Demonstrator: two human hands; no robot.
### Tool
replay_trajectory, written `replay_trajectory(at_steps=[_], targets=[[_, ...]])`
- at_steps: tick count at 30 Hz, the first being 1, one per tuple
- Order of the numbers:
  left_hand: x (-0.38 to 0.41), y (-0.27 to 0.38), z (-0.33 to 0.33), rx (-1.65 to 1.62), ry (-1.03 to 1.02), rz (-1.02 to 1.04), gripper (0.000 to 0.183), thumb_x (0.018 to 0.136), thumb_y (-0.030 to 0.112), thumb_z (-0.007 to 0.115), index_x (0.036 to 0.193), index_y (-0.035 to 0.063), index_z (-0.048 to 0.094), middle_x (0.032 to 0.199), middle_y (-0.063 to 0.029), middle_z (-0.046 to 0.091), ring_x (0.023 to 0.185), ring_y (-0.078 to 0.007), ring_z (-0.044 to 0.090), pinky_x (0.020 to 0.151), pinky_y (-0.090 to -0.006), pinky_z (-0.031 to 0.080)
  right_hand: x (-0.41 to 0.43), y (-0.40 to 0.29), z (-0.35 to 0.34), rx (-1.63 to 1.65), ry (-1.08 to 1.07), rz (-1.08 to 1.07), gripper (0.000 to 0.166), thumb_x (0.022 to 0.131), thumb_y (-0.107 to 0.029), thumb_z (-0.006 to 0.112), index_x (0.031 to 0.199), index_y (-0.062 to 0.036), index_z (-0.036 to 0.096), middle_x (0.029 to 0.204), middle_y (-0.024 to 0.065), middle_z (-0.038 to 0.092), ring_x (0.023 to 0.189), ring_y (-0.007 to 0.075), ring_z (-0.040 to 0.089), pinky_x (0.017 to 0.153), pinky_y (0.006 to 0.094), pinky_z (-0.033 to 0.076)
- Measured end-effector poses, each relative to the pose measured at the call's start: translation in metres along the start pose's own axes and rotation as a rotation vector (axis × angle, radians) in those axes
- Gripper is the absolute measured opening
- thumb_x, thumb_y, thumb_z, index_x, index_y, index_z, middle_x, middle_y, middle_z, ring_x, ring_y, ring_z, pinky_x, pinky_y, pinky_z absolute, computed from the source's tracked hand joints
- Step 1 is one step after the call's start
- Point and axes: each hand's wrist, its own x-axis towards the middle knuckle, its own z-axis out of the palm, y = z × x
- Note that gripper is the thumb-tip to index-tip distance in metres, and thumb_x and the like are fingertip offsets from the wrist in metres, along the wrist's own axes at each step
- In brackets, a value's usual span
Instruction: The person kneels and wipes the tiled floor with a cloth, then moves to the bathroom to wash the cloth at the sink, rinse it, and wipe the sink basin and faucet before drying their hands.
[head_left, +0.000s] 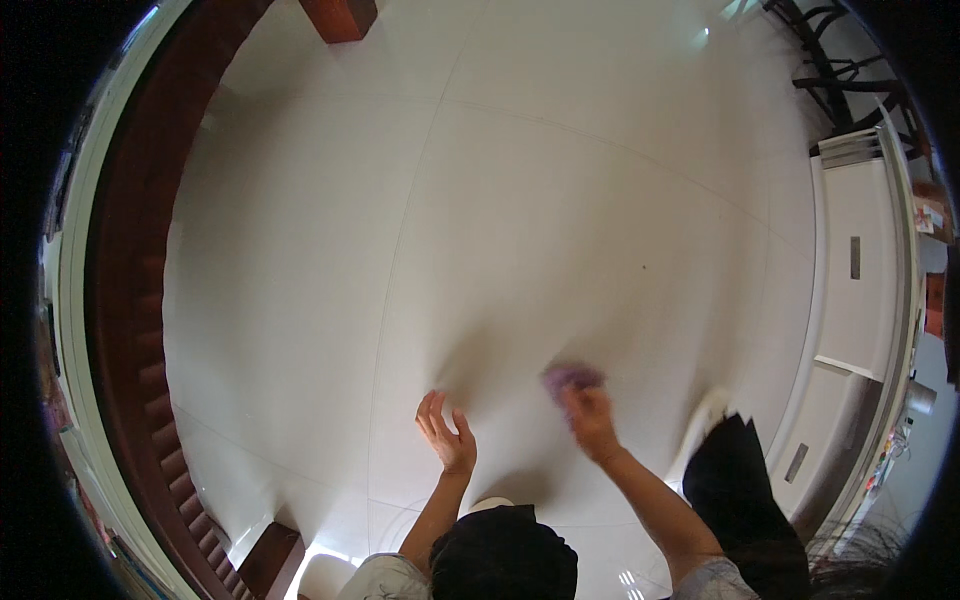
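Observation:
My right hand (594, 421) grips a crumpled purple cloth (571, 377), both blurred by motion. The cloth is at or just above the pale tiled floor (525, 225); I cannot tell whether it touches. To its left, my left hand (448, 437) is raised over the tiles with nothing in it, thumb apart from the fingers. A small dark speck (643, 267) lies on the floor beyond the right hand. My black-clad knees and a light-coloured shoe (705, 424) show at the bottom.
Dark red wooden furniture (124, 262) with a ribbed side runs along the left. A reddish wooden leg (341, 19) stands at the far edge. White drawers (857, 262) line the right side, with black curved furniture legs (832, 75) behind them. Another dark wooden leg (271, 559) is at lower left.

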Motion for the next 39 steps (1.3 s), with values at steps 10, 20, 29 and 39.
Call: replay_trajectory(at_steps=[10,20,29,39], targets=[[0.012,0.035,-0.022,0.005,0.157,-0.047,0.032,0.08,0.001,0.053,0.111,0.0011,0.048,0.112,-0.0166,0.049,0.103,-0.0326,0.045,0.085,-0.0427,0.037,0.149,0.04,-0.022,-0.234,-0.407,-0.671,0.044,0.079,-0.018,0.052,0.122,-0.008,0.047,0.099,0.0087,0.049,0.088,0.0235,0.048,0.077,0.0366,0.04],[0.109,0.172,0.01,0.206,-0.347,0.329,0.024,0.074,0.025,0.067,0.089,0.0082,0.061,0.088,-0.0074,0.055,0.086,-0.0259,0.05,0.073,-0.038,0.037,0.146,0.082,-0.139,0.05,-0.785,-1.042,0.042,0.077,-0.013,0.057,0.117,-0.0046,0.048,0.104,0.0143,0.049,0.097,0.0269,0.048,0.084,0.037,0.04],[0.133,0.203,0.165,0.443,-0.197,-0.145,0.061,0.064,0.053,0.069,0.103,0.0083,0.058,0.108,-0.007,0.048,0.102,-0.0232,0.04,0.083,-0.0375,0.031,0.088,0.118,-0.124,0.378,-0.572,-0.598,0.043,0.071,-0.009,0.064,0.112,-0.0039,0.052,0.102,0.0147,0.048,0.096,0.0302,0.047,0.083,0.0376,0.039],[0.142,0.2,0.197,0.506,-0.181,-0.088,0.011,0.07,0.024,0.069,0.074,0.0138,0.066,0.079,-0.0024,0.059,0.084,-0.02,0.053,0.083,-0.0364,0.03,0.076,0.125,-0.1,0.623,-0.462,-0.393,0.038,0.067,-0.007,0.066,0.104,-0.0058,0.056,0.098,0.0164,0.05,0.091,0.0334,0.05,0.077,0.0422,0.043]])
